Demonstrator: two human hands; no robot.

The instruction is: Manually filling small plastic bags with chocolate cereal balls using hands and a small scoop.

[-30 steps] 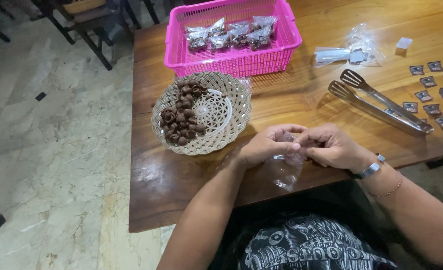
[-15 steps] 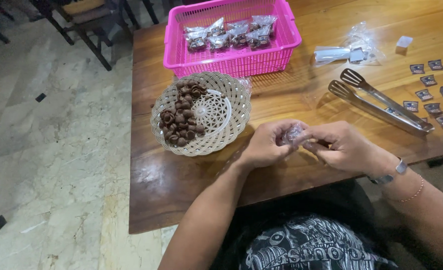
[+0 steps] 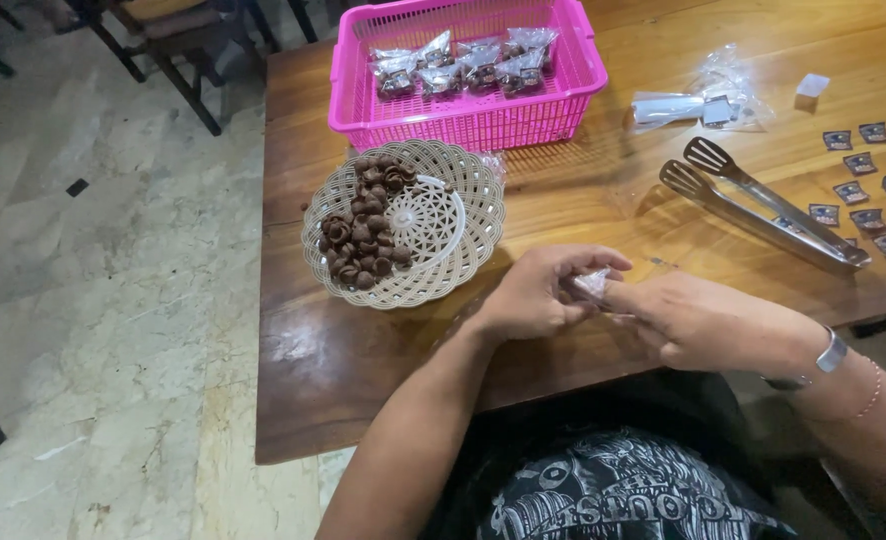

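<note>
Both my hands meet over the near edge of the wooden table (image 3: pixel 583 200). My left hand (image 3: pixel 538 295) and my right hand (image 3: pixel 698 320) pinch a small clear plastic bag (image 3: pixel 593 283) between their fingertips; what the bag contains is hidden. Just to the left stands a cream woven plastic basket (image 3: pixel 433 275) with several small brown round cookies (image 3: pixel 363 225) heaped on its left side.
A pink plastic crate (image 3: pixel 468 115) at the back holds several filled clear bags (image 3: pixel 463 65). Metal tongs (image 3: pixel 763 205) lie to the right, beside several small dark labels (image 3: pixel 868 190). A bundle of clear bags (image 3: pixel 703 100) lies beyond. Chair legs (image 3: pixel 163 50) stand on the tiled floor, left.
The clear bag hung down below my hands a second ago; now it is gathered up small between my fingertips. My hands have stayed in nearly the same place.
</note>
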